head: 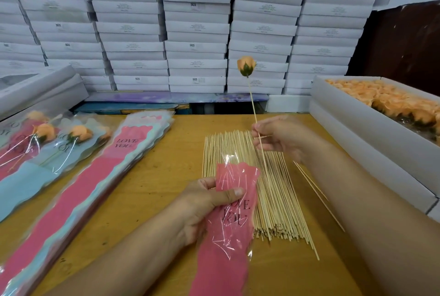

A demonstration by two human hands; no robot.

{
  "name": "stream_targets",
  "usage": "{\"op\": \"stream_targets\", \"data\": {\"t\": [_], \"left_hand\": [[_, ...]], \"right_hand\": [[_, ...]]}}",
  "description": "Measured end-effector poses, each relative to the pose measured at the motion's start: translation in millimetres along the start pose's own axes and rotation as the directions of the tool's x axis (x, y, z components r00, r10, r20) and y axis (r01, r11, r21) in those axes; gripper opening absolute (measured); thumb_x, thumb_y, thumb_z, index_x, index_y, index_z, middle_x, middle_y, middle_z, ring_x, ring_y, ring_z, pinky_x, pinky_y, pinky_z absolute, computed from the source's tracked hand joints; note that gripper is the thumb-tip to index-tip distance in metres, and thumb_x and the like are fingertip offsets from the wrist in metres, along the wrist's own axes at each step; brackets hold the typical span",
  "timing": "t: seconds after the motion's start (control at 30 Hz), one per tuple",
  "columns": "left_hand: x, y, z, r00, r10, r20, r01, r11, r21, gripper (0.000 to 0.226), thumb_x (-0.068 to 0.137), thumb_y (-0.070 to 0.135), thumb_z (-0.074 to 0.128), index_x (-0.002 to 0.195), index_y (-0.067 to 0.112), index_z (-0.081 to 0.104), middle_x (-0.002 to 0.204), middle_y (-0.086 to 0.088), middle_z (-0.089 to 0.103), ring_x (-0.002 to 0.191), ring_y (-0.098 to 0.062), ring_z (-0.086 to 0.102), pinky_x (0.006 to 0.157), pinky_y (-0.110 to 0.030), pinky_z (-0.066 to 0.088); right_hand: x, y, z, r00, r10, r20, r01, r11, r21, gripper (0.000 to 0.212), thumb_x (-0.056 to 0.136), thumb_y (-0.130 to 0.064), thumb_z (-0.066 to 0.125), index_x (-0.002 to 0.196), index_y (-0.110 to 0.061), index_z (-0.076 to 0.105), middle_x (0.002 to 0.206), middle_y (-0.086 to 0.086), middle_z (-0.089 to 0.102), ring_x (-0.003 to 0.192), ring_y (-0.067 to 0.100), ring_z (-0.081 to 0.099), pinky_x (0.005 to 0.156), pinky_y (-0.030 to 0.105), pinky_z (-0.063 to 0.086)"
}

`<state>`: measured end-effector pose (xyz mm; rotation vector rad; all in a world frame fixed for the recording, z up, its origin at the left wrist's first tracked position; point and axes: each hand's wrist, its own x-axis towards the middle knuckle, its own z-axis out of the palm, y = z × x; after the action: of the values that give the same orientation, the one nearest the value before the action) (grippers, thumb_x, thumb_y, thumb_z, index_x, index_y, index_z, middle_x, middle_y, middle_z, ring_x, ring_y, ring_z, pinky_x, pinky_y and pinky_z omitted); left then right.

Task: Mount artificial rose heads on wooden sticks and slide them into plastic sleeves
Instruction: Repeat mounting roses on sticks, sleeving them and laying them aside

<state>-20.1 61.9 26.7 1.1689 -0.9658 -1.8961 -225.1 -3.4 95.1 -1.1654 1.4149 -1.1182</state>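
One peach rose head (246, 65) is sitting atop a thin wooden stick (252, 103), which the right hand (277, 137) is pinching mid-shaft above the desk (166, 176). The left hand (209, 203) is pinching the pink plastic sleeve (228, 231) near its mouth. Both look light; the sleeve is probably slippery and floppy, so gripping beside the opening seems wise.

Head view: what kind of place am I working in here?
Probably a small packing workshop or stockroom. Identical white boxes are stacked along the back, an open box of orange rose heads sits at right, and a pile of wooden sticks lies on the wooden table.
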Motion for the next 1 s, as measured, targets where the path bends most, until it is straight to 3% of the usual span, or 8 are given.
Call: {"op": "stream_targets", "data": {"t": [0.3,0.53,1.0], "left_hand": [[-3.1,-1.5,0.7,0.998,-0.053,0.026,0.052,0.997,0.050,0.083,0.055,-0.001,0.090,0.129,0.001,0.052,0.099,-0.024,0.075,0.074,-0.032,0.075,0.063,-0.043,0.063],[-3.1,-2.5,-0.1,0.995,-0.053,0.088,0.046,0.996,0.081,0.068,0.056,0.001,0.090,0.119,-0.003,0.066,0.103,-0.025,0.074,0.079,-0.031,0.076,0.071,-0.044,0.064],[-1.7,0.4,-2.3,0.999,0.026,0.041,-0.027,1.000,0.012,0.053,0.058,0.002,0.088,0.108,-0.004,0.071,0.095,-0.026,0.075,0.067,-0.029,0.075,0.056,-0.036,0.060]], "right_hand": [[20.8,-50.0,11.6,0.993,-0.092,-0.077,0.097,0.994,0.055,0.004,0.094,-0.004,0.065,0.092,-0.002,0.068,0.079,0.008,0.072,0.058,0.011,0.071,0.051,0.020,0.055],[28.5,-63.0,16.7,0.986,-0.099,-0.138,0.114,0.988,0.108,0.005,0.094,-0.001,0.063,0.097,0.001,0.066,0.083,0.010,0.070,0.053,0.011,0.069,0.048,0.020,0.053],[0.6,-24.5,43.9,0.997,-0.075,0.034,0.071,0.992,0.102,0.004,0.093,-0.002,0.066,0.090,0.000,0.068,0.075,0.010,0.070,0.058,0.014,0.071,0.052,0.023,0.057]]}}
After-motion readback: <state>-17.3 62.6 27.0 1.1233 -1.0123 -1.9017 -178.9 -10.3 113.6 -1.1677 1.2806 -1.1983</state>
